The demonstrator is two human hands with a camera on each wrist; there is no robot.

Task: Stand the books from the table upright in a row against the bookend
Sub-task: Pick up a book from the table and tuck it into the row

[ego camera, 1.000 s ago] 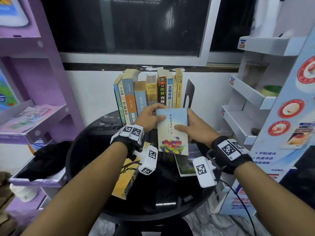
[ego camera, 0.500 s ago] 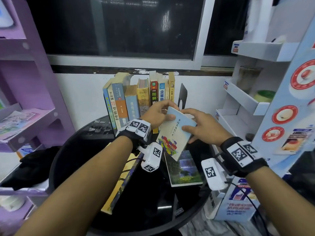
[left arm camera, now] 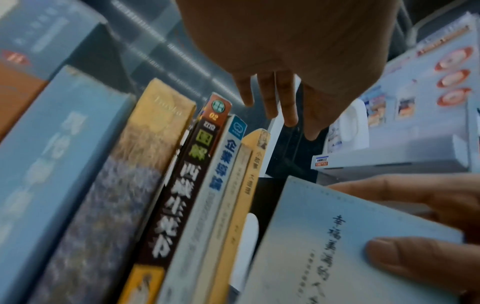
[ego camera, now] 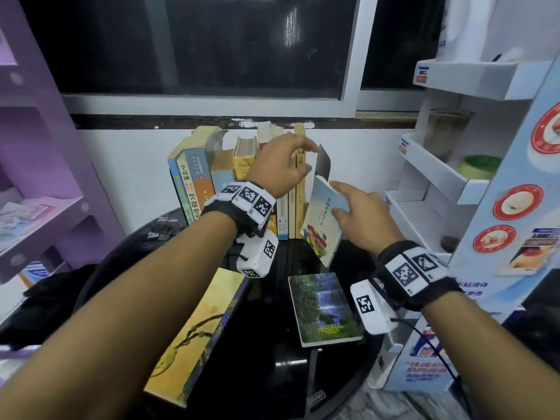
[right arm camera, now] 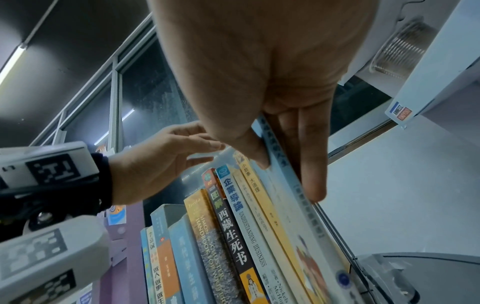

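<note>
Several books stand upright in a row at the back of the round black table, with a dark bookend at their right end. My right hand pinches a light-blue book, thumb on its cover, and holds it tilted just right of the row, below the bookend's top. In the right wrist view the light-blue book lies against the last yellow spine. My left hand hovers over the row's right end with fingers loosely spread and nothing in it. A yellow book and a waterfall-cover book lie flat.
A purple shelf unit stands at the left with dark cloth below it. A white display rack and a blue printed stand crowd the table's right side. The white wall and a dark window are right behind the row.
My left hand let go of the light-blue book and rose over the tops of the row. My right hand alone carried the book back and tilted it toward the row's right end.
</note>
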